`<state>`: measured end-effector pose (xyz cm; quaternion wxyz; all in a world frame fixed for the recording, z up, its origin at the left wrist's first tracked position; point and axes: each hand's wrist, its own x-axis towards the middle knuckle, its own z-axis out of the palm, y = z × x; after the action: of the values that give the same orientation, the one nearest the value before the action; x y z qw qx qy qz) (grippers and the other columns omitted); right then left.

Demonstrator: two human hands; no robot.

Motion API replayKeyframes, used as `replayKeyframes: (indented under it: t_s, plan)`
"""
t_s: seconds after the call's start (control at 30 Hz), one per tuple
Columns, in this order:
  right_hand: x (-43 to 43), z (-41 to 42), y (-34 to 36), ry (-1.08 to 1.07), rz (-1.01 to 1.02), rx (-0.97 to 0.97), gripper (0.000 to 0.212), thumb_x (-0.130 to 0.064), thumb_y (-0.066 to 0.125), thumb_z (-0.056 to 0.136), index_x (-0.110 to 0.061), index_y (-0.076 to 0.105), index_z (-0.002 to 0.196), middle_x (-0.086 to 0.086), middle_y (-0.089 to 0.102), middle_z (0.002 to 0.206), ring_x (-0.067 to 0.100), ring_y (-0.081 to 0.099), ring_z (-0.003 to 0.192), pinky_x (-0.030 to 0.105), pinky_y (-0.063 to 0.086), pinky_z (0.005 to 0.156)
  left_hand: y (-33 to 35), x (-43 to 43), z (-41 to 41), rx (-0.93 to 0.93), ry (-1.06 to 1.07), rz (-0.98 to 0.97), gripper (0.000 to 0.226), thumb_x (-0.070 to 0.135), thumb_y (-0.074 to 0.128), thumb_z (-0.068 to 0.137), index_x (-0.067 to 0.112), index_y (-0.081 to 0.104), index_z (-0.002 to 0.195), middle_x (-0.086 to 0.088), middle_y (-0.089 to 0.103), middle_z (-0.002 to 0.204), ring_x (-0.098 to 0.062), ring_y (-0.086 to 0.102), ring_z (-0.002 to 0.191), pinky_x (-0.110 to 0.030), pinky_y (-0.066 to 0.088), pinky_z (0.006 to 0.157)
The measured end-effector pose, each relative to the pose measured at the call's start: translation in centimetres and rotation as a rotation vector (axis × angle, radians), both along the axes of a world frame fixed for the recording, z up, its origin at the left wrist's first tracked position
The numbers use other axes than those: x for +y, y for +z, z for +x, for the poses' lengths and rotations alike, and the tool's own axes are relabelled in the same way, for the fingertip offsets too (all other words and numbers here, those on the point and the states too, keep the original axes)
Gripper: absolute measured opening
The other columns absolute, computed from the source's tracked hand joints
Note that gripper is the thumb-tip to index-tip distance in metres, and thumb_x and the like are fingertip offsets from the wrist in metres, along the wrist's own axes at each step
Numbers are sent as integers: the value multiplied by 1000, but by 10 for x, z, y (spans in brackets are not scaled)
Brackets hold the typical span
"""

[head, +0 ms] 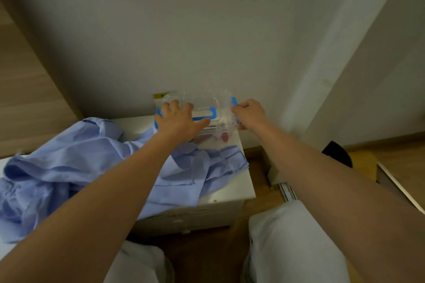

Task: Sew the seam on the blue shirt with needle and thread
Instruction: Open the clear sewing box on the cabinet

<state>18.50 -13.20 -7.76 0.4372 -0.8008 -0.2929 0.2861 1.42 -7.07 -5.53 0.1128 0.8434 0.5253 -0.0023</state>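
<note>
The person's left hand [178, 122] lies spread on top of a clear plastic box [207, 102] at the back of a white nightstand [232, 193], fingers fairly straight and pressing down rather than clutching. The right hand [249, 114] is curled, pinching the box's right end by a blue latch [234, 100]. The blue shirt [76, 156] is crumpled across the nightstand just in front of the box, trailing off to the left. Apart from a red item [225, 137], the contents are too blurred to name. If the latch gives suddenly, the box could tip and spill small pieces onto the shirt or floor.
</note>
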Motion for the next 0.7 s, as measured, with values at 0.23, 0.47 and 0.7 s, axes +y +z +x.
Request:
replayKeyframes:
  t_s: [0.23, 0.47, 0.7]
  plan:
    - [-7, 10, -19, -50, -41, 258, 31, -15, 46, 99, -3, 50, 126, 16, 57, 115, 24, 61, 81, 35, 54, 69, -3, 1, -1, -66, 14, -37, 73, 69, 40, 88, 29, 26, 148, -9, 7, 159, -31, 3, 146, -53, 10, 116]
    - [-14, -6, 15, 282, 286, -393, 34, -30, 66, 90, -18, 59, 120, 3, 52, 125, 16, 52, 110, 36, 42, 99, -4, 8, -14, -169, 158, -47, 86, 66, 43, 88, 19, 13, 152, -15, 1, 158, -37, 9, 143, -53, 16, 114]
    - [-21, -27, 7, 603, 1, -825, 37, -40, 74, 79, -32, 64, 114, -2, 53, 130, 20, 45, 123, 34, 25, 98, -9, 7, -20, -333, 321, -172, 78, 52, 46, 94, 2, 21, 148, -23, 16, 150, -40, 24, 137, -45, 23, 114]
